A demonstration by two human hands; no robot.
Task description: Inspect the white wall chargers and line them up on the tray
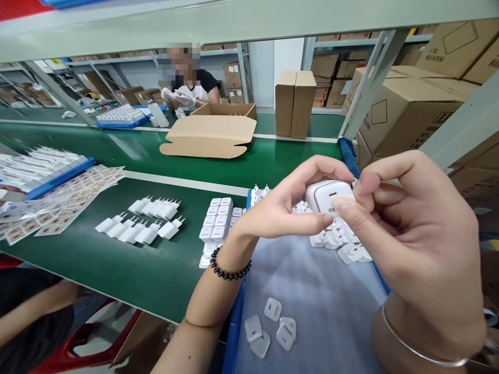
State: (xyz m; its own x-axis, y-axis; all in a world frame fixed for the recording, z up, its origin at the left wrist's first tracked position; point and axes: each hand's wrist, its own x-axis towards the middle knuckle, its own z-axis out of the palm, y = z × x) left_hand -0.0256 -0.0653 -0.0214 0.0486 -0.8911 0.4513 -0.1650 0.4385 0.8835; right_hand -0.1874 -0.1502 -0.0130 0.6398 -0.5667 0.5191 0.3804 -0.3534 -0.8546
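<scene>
A white USB charger (325,196) with a small port slot is held up in front of me between both hands. My left hand (283,205) grips it from the left, thumb below and fingers curled over the top. The thumb of my right hand (424,234) presses on its front face near the printed letters, and the other fingers are bent at its right edge. Below lies a tray (312,291) with a pale lining. Several white plug pieces (335,236) sit at its far end, partly behind my hands. Nearer to me are several square white covers (272,309).
Stacked white chargers (216,221) stand left of the tray, with rows of pronged chargers (144,228) farther left. Sticker sheets (74,200) lie beside a blue tray (58,179). Across the green bench, a gloved person (195,88) sits behind an open carton (210,135). Large boxes (409,109) stand right.
</scene>
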